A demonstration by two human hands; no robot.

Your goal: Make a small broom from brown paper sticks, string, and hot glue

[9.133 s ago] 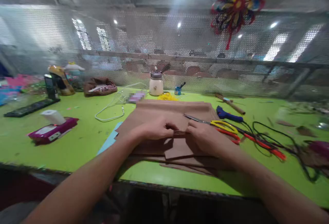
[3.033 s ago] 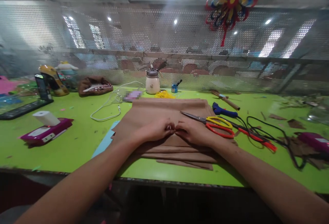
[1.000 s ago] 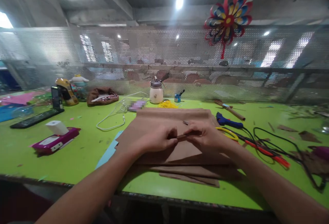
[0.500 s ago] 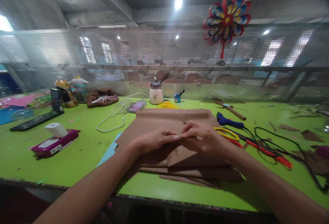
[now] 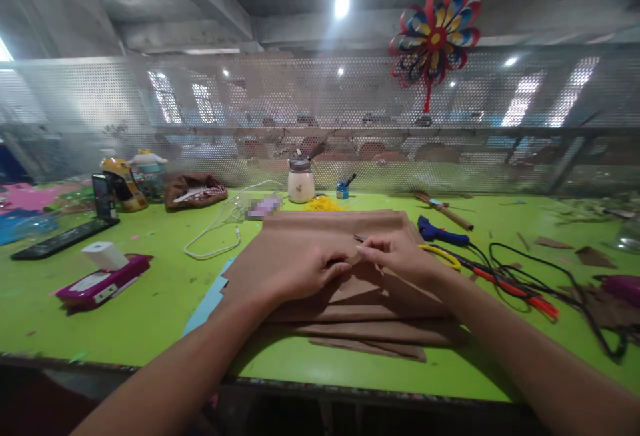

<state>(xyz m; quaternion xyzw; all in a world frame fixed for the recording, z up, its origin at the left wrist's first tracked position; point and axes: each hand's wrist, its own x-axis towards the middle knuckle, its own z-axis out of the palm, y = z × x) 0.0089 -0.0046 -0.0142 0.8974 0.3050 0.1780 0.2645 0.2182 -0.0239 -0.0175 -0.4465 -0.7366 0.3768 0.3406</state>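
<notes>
I watch my right hand (image 5: 395, 257) pinching the brown material (image 5: 353, 296) that lies under both hands, from twelve o'clock to six; my left hand (image 5: 311, 268) touches it, grip unclear. Yellow-handled scissors (image 5: 445, 255) sit at three, a blue glue gun (image 5: 443, 231) past two, a bottle (image 5: 301, 184) at eleven on the bench (image 5: 150, 316).

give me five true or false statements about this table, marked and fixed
1. The left hand and right hand are over the brown sheets. True.
2. The blue tool lies left of both hands. False: the blue tool lies to their right.
3. The pale bottle lies on its side. False: the pale bottle stands upright.
4. The white adapter sits on the purple power strip. True.
5. A yellow handle shows beside the right hand. True.
</notes>
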